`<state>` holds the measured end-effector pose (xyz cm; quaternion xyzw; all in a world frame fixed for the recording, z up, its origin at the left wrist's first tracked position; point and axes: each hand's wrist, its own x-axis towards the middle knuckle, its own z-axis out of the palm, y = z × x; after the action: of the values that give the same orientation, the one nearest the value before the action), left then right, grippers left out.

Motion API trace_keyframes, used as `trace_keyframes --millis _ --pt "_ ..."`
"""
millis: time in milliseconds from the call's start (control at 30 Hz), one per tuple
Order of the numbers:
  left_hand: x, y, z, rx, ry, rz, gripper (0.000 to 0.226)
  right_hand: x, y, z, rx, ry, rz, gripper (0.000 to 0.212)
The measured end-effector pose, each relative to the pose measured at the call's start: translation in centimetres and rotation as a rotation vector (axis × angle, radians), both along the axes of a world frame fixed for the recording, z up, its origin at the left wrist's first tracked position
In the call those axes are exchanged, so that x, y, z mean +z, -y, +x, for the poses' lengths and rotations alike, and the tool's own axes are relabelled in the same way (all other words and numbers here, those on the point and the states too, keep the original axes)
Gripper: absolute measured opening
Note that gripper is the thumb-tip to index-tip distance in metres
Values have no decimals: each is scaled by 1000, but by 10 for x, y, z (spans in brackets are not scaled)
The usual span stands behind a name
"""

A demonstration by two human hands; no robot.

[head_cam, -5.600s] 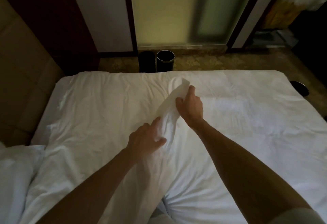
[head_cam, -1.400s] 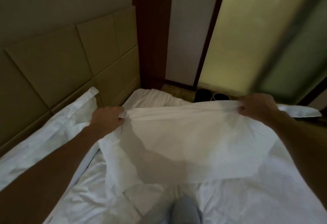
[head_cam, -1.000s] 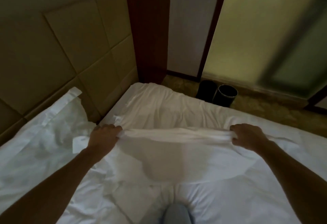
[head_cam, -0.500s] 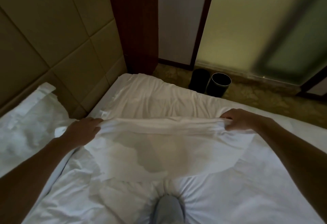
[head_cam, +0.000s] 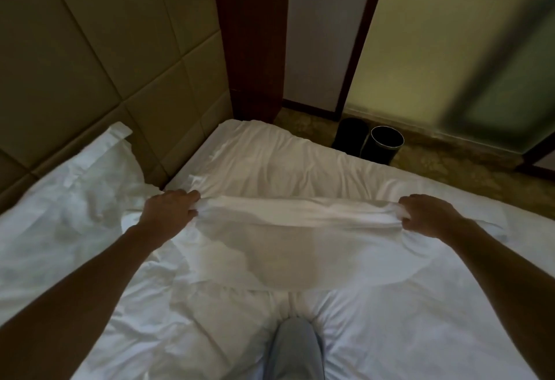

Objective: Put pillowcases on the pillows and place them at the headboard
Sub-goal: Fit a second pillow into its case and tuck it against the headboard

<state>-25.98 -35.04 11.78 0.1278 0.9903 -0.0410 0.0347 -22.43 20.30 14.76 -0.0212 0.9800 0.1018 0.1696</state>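
A white pillowcase (head_cam: 288, 247) is stretched flat between my hands just above the white bed (head_cam: 420, 319). My left hand (head_cam: 168, 210) grips its left top corner, and my right hand (head_cam: 426, 214) grips its right top corner. The cloth hangs down toward me and its lower edge lies on the sheet. A white pillow (head_cam: 75, 199) in its case lies at the left, against the padded beige headboard (head_cam: 105, 64). My knee (head_cam: 295, 349) presses into the mattress at the bottom middle.
Two dark round bins (head_cam: 384, 145) stand on the patterned carpet beyond the bed's far edge. A dark wooden post (head_cam: 249, 37) rises at the headboard's end, with a frosted glass panel (head_cam: 450, 49) to the right.
Both hands lowered the spread pillowcase from chest height to just above the bed, still holding its corners. The view tilted down a little.
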Motion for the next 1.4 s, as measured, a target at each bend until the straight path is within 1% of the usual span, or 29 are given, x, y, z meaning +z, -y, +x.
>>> trace_keyframes --millis 100,233,400,500,567,633,767,900,967,1100,1200,1267,1400 --pt "-4 -3 -13 -47 -47 12 36 -8 -7 -16 30 80 25 20" --pt "-14 -8 -37 -101 -78 -152 25 -19 -1 -58 122 103 52 16" --pt "-15 -10 -64 -117 -105 -222 29 -8 -4 -147 219 169 -14 12" --pt "-10 -13 -74 -87 -81 -241 31 -4 -5 -194 258 192 -42 32" --pt "1 -15 -87 -96 -121 -252 32 -2 -5 -213 226 205 -79 39" --pt "13 -14 -98 -81 -120 -211 36 4 -2 -221 198 224 -140 45" --pt "35 -17 -104 -31 -115 -174 44 24 -5 -230 201 171 -181 52" --pt "67 -21 -119 -34 -196 -123 40 52 -8 -242 187 125 -152 54" --pt "81 -21 -135 -34 -240 -144 39 65 -6 -250 166 76 -137 53" --pt "94 -14 -162 -15 -267 -205 34 84 5 -258 137 -8 -110 44" --pt "105 0 -184 -10 -222 -202 37 96 23 -256 112 -40 -78 38" --pt "108 15 -206 -3 -176 -219 38 102 37 -258 80 -72 -70 39" --pt "95 51 -258 -9 -15 -174 38 110 76 -266 32 -89 -27 40"
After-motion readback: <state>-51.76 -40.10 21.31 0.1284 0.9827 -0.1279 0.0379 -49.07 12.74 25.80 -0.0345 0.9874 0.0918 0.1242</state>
